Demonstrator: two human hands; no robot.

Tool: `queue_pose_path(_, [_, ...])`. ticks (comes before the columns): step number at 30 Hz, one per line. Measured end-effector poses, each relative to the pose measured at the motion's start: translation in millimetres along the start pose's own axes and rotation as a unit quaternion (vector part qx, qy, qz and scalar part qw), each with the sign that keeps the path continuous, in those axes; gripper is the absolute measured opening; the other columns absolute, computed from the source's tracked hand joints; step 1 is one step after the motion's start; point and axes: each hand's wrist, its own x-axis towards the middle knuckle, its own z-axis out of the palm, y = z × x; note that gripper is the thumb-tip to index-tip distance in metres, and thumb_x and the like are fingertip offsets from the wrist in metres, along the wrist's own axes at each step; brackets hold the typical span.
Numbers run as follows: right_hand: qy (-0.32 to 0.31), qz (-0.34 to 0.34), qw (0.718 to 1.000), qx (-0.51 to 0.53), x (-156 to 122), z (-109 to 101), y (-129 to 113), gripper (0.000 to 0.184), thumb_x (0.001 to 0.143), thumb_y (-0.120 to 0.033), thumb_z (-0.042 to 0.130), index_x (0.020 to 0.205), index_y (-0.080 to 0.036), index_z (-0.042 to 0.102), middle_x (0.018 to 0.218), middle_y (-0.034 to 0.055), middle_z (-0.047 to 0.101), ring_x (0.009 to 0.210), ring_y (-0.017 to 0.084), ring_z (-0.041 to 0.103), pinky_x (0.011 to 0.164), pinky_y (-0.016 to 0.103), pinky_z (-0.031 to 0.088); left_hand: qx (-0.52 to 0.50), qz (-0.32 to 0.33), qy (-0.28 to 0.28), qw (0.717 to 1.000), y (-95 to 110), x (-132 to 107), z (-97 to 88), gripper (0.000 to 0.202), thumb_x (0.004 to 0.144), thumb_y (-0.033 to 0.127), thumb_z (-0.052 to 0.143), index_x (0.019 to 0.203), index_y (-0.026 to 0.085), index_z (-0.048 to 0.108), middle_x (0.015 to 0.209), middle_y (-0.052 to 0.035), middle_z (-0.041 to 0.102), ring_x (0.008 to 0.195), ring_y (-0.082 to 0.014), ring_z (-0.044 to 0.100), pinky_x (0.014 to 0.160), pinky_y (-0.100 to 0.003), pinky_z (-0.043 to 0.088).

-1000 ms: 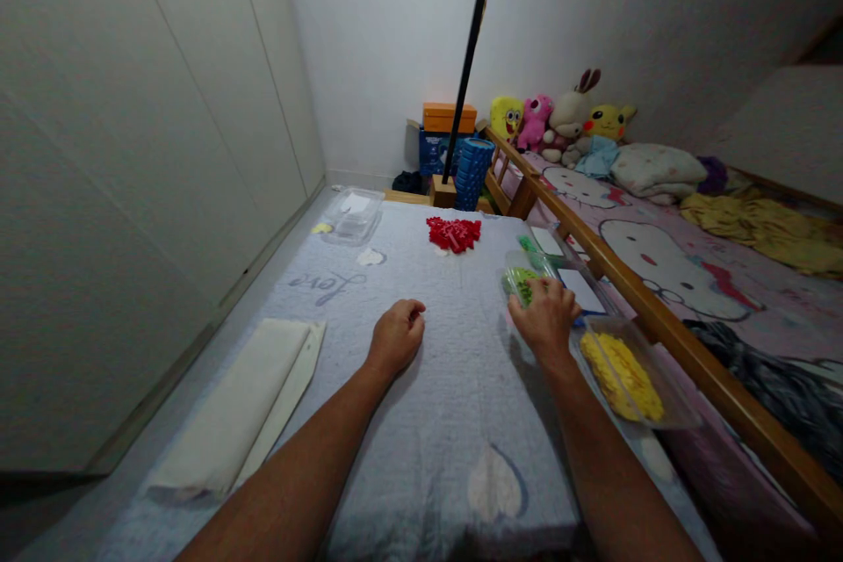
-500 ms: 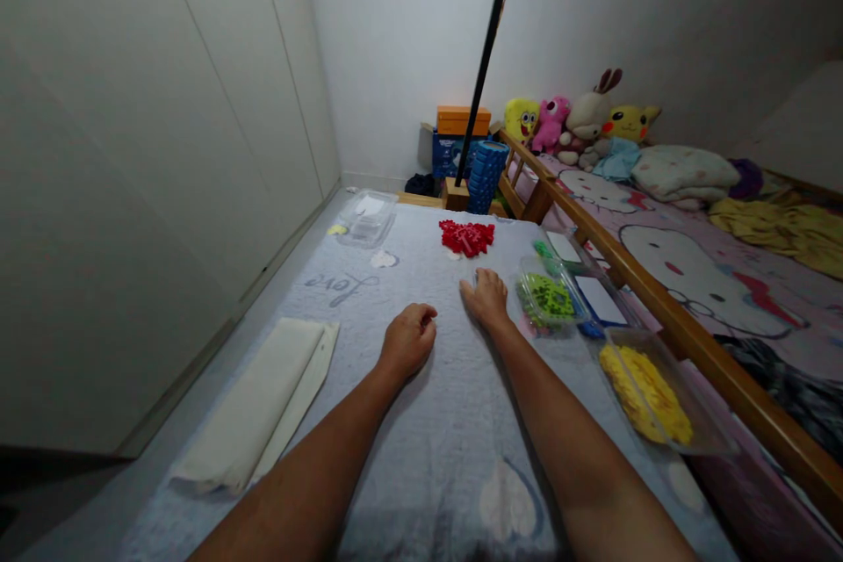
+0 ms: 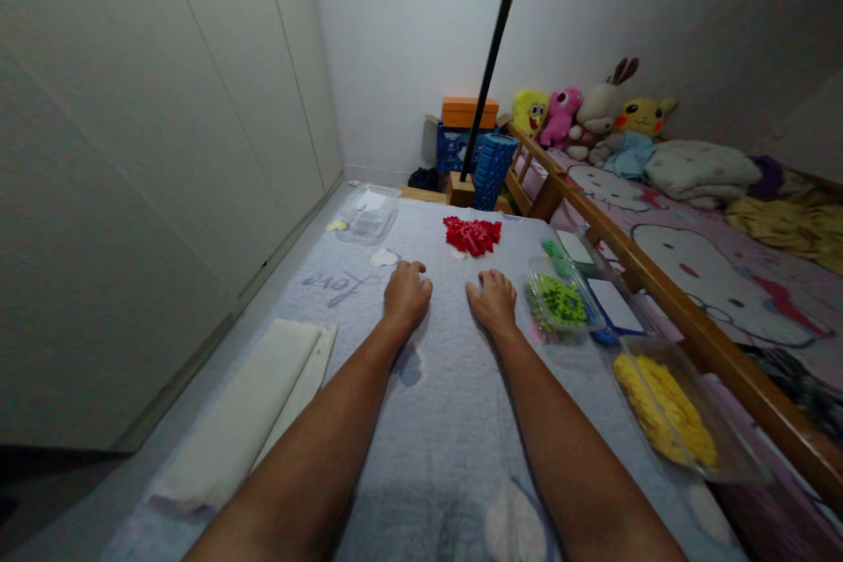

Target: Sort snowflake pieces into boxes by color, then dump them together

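My left hand (image 3: 407, 294) is over the light blue cloth (image 3: 448, 404), fingers loosely bent and apart, with nothing visible in it. To its right, my right hand (image 3: 493, 300) rests palm down on the cloth, fingers spread and holding nothing I can see. Beyond both hands lies a pile of small red plastic pieces (image 3: 472, 235). Just right of my right hand is a clear plastic box (image 3: 596, 320) with green pieces (image 3: 559, 300) in it.
A clear container (image 3: 369, 215) sits at the far left, and a folded white cloth (image 3: 243, 413) lies near left. On the right are a box of yellow pieces (image 3: 665, 408) and boxes with white labels (image 3: 616, 306). A wooden bed rail (image 3: 632, 259) borders that side; a black pole (image 3: 491, 61) stands behind.
My left hand has moved forward and its fingers have loosened. My right hand stays almost in place, with its fingers a little more spread. The view has shifted slightly.
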Motion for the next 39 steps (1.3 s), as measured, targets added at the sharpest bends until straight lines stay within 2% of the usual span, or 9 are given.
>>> queue_pose_path(3, [-0.003, 0.02, 1.0, 0.019, 5.9, 0.2, 1.5, 0.038, 0.097, -0.042, 0.055, 0.124, -0.019, 0.069, 0.134, 0.0152, 0.063, 0.126, 0.032, 0.054, 0.107, 0.042, 0.037, -0.003, 0.009, 0.012, 1.0, -10.8, 1.6, 6.3, 0.027, 0.088, 0.015, 0.056, 0.109, 0.019, 0.072, 0.109, -0.0113, 0.068, 0.107, -0.0243, 0.065, 0.097, -0.034, 0.049])
queue_pose_path(6, [0.003, 0.084, 0.995, 0.058, 22.9, -1.6, 1.2, 0.043, 0.096, -0.047, 0.056, 0.127, -0.021, 0.068, 0.135, 0.0156, 0.063, 0.125, 0.034, 0.055, 0.105, 0.046, 0.04, -0.011, 0.012, 0.006, 1.0, -16.2, 2.2, 8.3, 0.025, 0.089, 0.017, 0.055, 0.107, 0.019, 0.072, 0.102, -0.009, 0.068, 0.105, -0.0232, 0.066, 0.096, -0.033, 0.05])
queue_pose_path(14, [0.083, 0.202, 0.955, 0.198, 109.7, 1.5, -12.4, 0.074, 0.082, -0.061, 0.069, 0.142, -0.019, 0.058, 0.139, 0.0207, 0.058, 0.125, 0.036, 0.056, 0.103, 0.046, 0.044, -0.017, 0.007, 0.002, 1.0, -15.5, 3.4, 7.4, 0.024, 0.09, 0.016, 0.055, 0.106, 0.018, 0.072, 0.103, -0.0098, 0.069, 0.104, -0.0235, 0.066, 0.095, -0.034, 0.05])
queue_pose_path(19, [0.1, 0.228, 0.937, 0.244, 156.0, 7.2, -5.0, 0.076, 0.078, -0.062, 0.072, 0.142, -0.024, 0.059, 0.139, 0.0182, 0.057, 0.124, 0.035, 0.056, 0.104, 0.047, 0.044, -0.023, 0.007, 0.004, 1.0, -16.2, 2.6, 7.6, 0.024, 0.09, 0.015, 0.055, 0.107, 0.018, 0.071, 0.103, -0.0094, 0.069, 0.103, -0.0228, 0.066, 0.094, -0.034, 0.05])
queue_pose_path(24, [0.047, 0.212, 0.954, 0.205, 186.3, 9.5, 6.1, 0.081, 0.079, -0.068, 0.069, 0.147, -0.024, 0.057, 0.148, 0.0193, 0.05, 0.129, 0.037, 0.052, 0.107, 0.05, 0.041, -0.03, -0.007, 0.006, 1.0, -15.9, 4.0, 9.6, 0.024, 0.091, 0.016, 0.054, 0.109, 0.019, 0.07, 0.106, -0.0097, 0.071, 0.104, -0.0229, 0.066, 0.093, -0.033, 0.049])
queue_pose_path(29, [-0.006, 0.194, 0.967, 0.166, 199.1, 16.2, 3.8, 0.074, 0.08, -0.074, 0.064, 0.141, -0.031, 0.062, 0.159, 0.0148, 0.04, 0.139, 0.043, 0.04, 0.115, 0.062, 0.03, -0.029, -0.017, 0.002, 0.999, -13.9, 4.5, 9.3, 0.025, 0.091, 0.016, 0.054, 0.11, 0.019, 0.07, 0.108, -0.0097, 0.072, 0.105, -0.0223, 0.066, 0.093, -0.032, 0.048])
queue_pose_path(32, [-0.034, 0.178, 0.974, 0.132, 198.0, 18.2, 0.6, 0.068, 0.078, -0.078, 0.062, 0.13, -0.034, 0.068, 0.155, 0.0109, 0.045, 0.137, 0.044, 0.043, 0.115, 0.067, 0.024, -0.03, -0.024, 0.007, 0.999, -13.1, 3.7, 9.1, 0.027, 0.091, 0.016, 0.054, 0.112, 0.02, 0.07, 0.109, -0.0086, 0.072, 0.105, -0.0212, 0.067, 0.093, -0.031, 0.048])
queue_pose_path(35, [-0.033, 0.151, 0.982, 0.11, 192.3, 17.2, -1.4, 0.063, 0.079, -0.076, 0.062, 0.124, -0.033, 0.071, 0.145, 0.0103, 0.053, 0.129, 0.042, 0.051, 0.112, 0.063, 0.032, -0.037, -0.029, 0.01, 0.999, -13.4, 3.5, 9.7, 0.03, 0.091, 0.017, 0.054, 0.116, 0.019, 0.069, 0.109, -0.0082, 0.073, 0.103, -0.0212, 0.067, 0.092, -0.031, 0.048])
queue_pose_path(39, [-0.016, 0.11, 0.989, 0.096, 179.7, 15.4, -2.0, 0.058, 0.082, -0.066, 0.064, 0.127, -0.03, 0.069, 0.136, 0.0115, 0.06, 0.119, 0.035, 0.058, 0.103, 0.049, 0.045, -0.046, -0.027, 0.011, 0.999, -14.6, 4.5, 10.8, 0.03, 0.09, 0.019, 0.056, 0.118, 0.019, 0.067, 0.106, -0.0078, 0.073, 0.1, -0.0212, 0.067, 0.091, -0.032, 0.049])
